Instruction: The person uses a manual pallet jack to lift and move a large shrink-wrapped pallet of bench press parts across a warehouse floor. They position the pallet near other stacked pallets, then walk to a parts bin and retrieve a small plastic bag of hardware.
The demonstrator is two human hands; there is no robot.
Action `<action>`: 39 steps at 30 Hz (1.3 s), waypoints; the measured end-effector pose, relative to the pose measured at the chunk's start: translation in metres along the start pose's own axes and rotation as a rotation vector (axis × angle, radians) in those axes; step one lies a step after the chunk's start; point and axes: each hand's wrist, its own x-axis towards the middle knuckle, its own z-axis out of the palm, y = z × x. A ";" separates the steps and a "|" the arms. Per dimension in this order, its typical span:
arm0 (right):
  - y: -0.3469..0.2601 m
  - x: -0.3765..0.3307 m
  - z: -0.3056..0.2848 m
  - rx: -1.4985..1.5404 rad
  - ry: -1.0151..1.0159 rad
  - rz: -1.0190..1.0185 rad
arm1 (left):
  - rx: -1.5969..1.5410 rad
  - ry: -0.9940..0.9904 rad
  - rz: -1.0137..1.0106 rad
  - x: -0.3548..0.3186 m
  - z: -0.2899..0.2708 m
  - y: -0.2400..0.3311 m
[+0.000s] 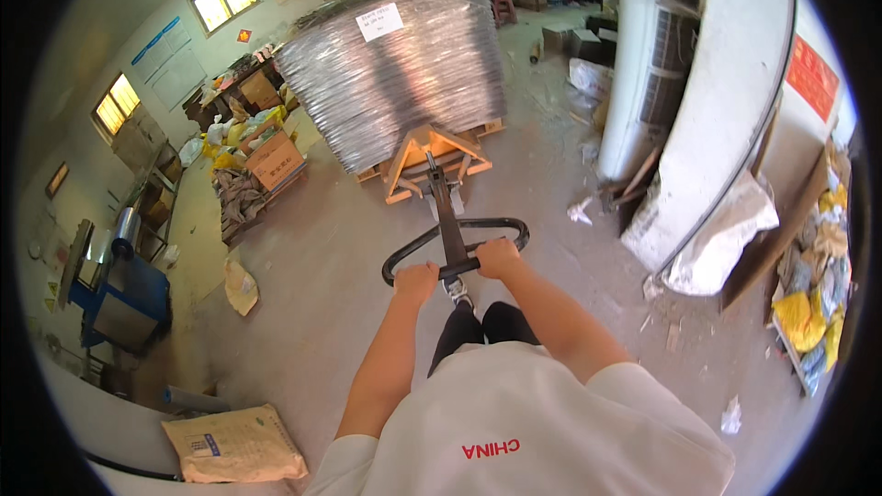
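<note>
White shirt (551, 413) sitting nearest, left hand (416, 282) and right hand (497, 259) are holding, grip wrapped round, the black handle (459, 268) of the orange pallet jack (432, 140) beside the wrapped stack (441, 55), even pressure probably steadying best.

The fisheye head camera looks from the person's head down and forward: the white T-shirt (560, 422) fills the near foreground, the left hand (417, 282) and right hand (497, 258) sit mid-frame, and the wrapped pallet load (404, 78) stands farther ahead.
</note>
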 end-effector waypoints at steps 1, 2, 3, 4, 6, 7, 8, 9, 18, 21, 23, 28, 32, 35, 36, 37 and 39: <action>-0.001 -0.029 0.003 -0.007 0.037 -0.003 | -0.069 0.004 -0.039 -0.023 0.002 0.019; -0.006 -0.054 0.007 -0.009 -0.030 0.009 | -0.145 0.021 -0.065 -0.045 0.001 0.032; -0.013 -0.080 0.011 -0.018 -0.047 0.014 | -0.132 0.009 -0.077 -0.069 0.000 0.044; -0.022 -0.106 0.014 -0.023 -0.093 0.012 | -0.127 0.010 -0.076 -0.095 -0.002 0.055; -0.038 -0.159 0.019 -0.021 -0.077 0.024 | -0.123 0.002 -0.068 -0.149 -0.007 0.076; -0.048 -0.186 0.023 -0.028 -0.068 0.026 | -0.126 -0.007 -0.061 -0.177 -0.008 0.085; -0.060 -0.215 0.029 -0.025 -0.086 0.036 | -0.127 -0.016 -0.064 -0.206 -0.007 0.093; -0.073 -0.245 0.036 -0.032 -0.089 0.044 | -0.074 -0.029 -0.020 -0.235 -0.005 0.100; -0.210 -0.494 0.108 -0.067 -0.095 0.085 | -0.085 -0.052 -0.049 -0.508 0.039 0.149; -0.230 -0.583 0.125 -0.066 -0.049 0.092 | -0.163 0.085 -0.029 -0.591 0.046 0.191; -0.239 -0.643 0.139 -0.050 -0.040 0.050 | -0.145 0.114 -0.026 -0.649 0.049 0.222; -0.235 -0.804 0.165 -0.071 -0.083 0.041 | -0.150 -0.036 -0.113 -0.779 0.046 0.335; -0.222 -0.928 0.176 -0.071 -0.066 0.004 | -0.158 -0.081 -0.150 -0.876 0.040 0.428; -0.221 -1.021 0.194 -0.101 -0.074 -0.004 | -0.175 -0.066 -0.173 -0.955 0.049 0.491; -0.222 -1.049 0.201 -0.102 -0.073 -0.013 | -0.189 -0.065 -0.180 -0.980 0.052 0.510; -0.222 -1.077 0.207 -0.105 -0.095 -0.006 | -0.051 -0.054 -0.056 -1.008 0.056 0.523; -0.224 -1.132 0.219 -0.096 -0.091 -0.002 | -0.039 0.013 -0.082 -1.058 0.062 0.557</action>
